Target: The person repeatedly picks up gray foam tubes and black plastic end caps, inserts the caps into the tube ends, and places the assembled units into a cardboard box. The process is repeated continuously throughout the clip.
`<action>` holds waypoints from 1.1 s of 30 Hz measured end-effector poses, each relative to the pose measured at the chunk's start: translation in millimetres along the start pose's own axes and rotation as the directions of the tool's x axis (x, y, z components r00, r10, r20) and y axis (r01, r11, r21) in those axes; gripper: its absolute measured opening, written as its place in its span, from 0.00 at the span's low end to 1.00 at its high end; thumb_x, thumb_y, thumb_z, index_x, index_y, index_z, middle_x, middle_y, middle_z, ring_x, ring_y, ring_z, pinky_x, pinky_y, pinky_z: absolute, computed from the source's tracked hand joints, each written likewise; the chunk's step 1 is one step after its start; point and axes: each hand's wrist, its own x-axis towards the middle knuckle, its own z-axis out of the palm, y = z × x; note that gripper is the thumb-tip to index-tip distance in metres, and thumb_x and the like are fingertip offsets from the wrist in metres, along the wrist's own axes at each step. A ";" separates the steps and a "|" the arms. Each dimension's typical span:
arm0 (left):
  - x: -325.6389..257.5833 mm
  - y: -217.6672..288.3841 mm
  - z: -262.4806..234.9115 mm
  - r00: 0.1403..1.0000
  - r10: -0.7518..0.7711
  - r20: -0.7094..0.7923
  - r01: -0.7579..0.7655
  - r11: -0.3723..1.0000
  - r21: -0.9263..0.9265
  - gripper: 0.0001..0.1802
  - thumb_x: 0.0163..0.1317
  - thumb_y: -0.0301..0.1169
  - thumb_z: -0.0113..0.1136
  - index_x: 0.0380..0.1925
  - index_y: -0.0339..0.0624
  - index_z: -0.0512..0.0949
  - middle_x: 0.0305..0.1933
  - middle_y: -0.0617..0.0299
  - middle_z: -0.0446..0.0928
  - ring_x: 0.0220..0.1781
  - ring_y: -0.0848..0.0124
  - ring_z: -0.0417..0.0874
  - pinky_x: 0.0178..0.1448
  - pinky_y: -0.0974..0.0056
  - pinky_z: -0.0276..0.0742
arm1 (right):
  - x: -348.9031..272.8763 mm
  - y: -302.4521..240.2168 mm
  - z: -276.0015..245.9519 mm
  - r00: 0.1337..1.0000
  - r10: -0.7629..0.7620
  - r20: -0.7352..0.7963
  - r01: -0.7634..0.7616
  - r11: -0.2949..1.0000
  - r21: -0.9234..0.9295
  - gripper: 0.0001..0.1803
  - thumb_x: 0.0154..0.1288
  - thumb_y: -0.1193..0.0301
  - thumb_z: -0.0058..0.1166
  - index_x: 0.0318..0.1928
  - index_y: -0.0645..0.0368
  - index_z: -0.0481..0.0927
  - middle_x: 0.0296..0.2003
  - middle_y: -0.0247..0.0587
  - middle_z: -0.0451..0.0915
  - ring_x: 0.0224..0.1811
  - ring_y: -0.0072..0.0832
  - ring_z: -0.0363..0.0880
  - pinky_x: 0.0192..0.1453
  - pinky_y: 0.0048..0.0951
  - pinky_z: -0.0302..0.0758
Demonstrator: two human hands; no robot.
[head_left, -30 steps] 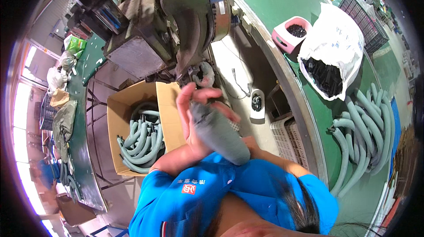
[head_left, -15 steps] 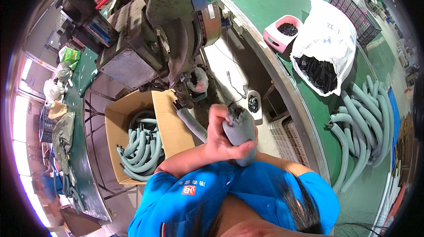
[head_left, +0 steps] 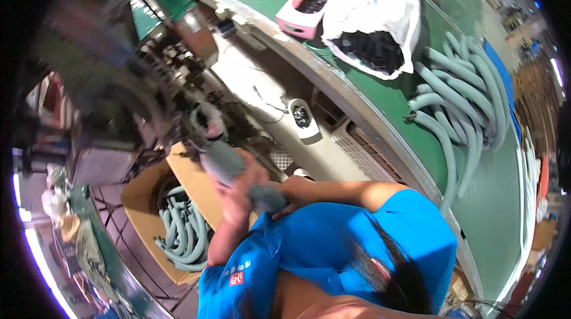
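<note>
A: Nearest first. State of the hands?

B: Left hand (head_left: 238, 189) closed around a grey padded tube (head_left: 223, 162), roughly mid-length; blurred. Right hand (head_left: 288, 193) at the tube's lower end, partly hidden; cannot tell whether its fingers grip or merely rest there.

A: Tube position?

B: Tilted, in front of the blue shirt (head_left: 333, 236). Upper end ahead and slightly left of the left hand, lower end beside the right hand.

A: Next out?

B: Cardboard box (head_left: 199, 191) just left of the left forearm. Heap of curved grey-green tubes (head_left: 187, 233) inside it. Ahead of the left hand, a clear plastic bag (head_left: 208, 120); contents unclear.

A: Ahead of the right hand?

B: White tray (head_left: 308, 132) holding small black pieces (head_left: 301, 117). To its right, a pale crate (head_left: 364, 151), partly covered by the bench edge.

A: Farther right?

B: Green bench (head_left: 496, 224). On it, well apart from the hands, a pile of bent tubes (head_left: 443, 88); farther ahead, a white sack (head_left: 375, 1) showing black strips (head_left: 375, 51) at its mouth. Pink bin (head_left: 297, 20) beside the sack, black bits (head_left: 311, 4) inside.

A: Far left?

B: Dark machine (head_left: 128, 96) ahead-left of the hands, blurred.
</note>
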 end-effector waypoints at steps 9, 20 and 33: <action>-15.6 -3.2 -59.4 0.966 -0.137 -0.220 0.162 0.981 0.102 0.17 0.42 0.24 0.60 0.33 0.32 0.68 0.20 0.56 0.69 0.14 0.67 0.72 0.20 0.64 0.71 | -98.0 215.5 -228.0 0.091 0.312 -0.946 -0.679 0.714 0.170 0.13 0.61 0.64 0.50 0.43 0.58 0.72 0.33 0.56 0.80 0.38 0.48 0.80 0.42 0.44 0.75; -28.6 3.4 -47.2 0.875 -0.484 0.014 0.484 0.875 0.020 0.52 0.36 0.11 0.63 0.64 0.40 0.51 0.24 0.49 0.72 0.19 0.61 0.77 0.21 0.61 0.73 | -78.1 221.2 -361.7 0.150 0.605 -0.782 -0.989 0.095 -0.115 0.26 0.58 0.51 0.50 0.46 0.60 0.80 0.50 0.51 0.78 0.53 0.47 0.76 0.55 0.43 0.73; -19.7 9.3 -24.4 0.811 -0.521 0.266 0.540 0.842 0.001 0.35 0.32 0.19 0.66 0.45 0.32 0.61 0.20 0.50 0.72 0.13 0.65 0.74 0.15 0.67 0.69 | 11.7 14.9 -167.8 0.930 0.219 -0.295 0.120 0.577 0.808 0.17 0.69 0.53 0.46 0.36 0.53 0.78 0.21 0.26 0.70 0.14 0.11 0.57 0.16 0.15 0.53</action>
